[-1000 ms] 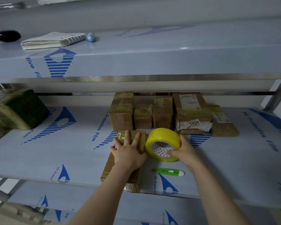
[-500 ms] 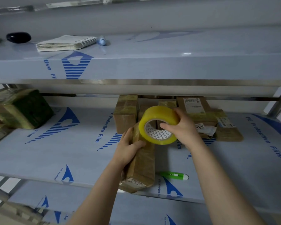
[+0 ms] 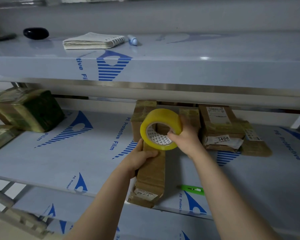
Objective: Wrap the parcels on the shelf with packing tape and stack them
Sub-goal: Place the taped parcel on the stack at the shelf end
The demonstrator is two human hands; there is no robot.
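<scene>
Parcels on the left (image 3: 26, 110): two sit at the left end of the shelf (image 3: 76, 161). They look shiny with tape, so I think they are done.
Left hand (image 3: 140, 158): my fingers (image 3: 151, 155) curl round the far end of one brown parcel and hold it tight.
Parcel I hold (image 3: 151, 175): it is at the near edge of the shelf, and its near end pokes over.
Tape roll (image 3: 160, 129): it is yellow and is held up at the parcel's far end. I cannot tell if any tape is stuck on yet.
Right hand (image 3: 185, 137): it grips the roll through its hole.
Green cutter (image 3: 193, 189): it lies on the shelf just right of the parcel.
Parcels on the right (image 3: 220, 129): a bunch sits at the far side. I think they still need wrapping and stacking.
</scene>
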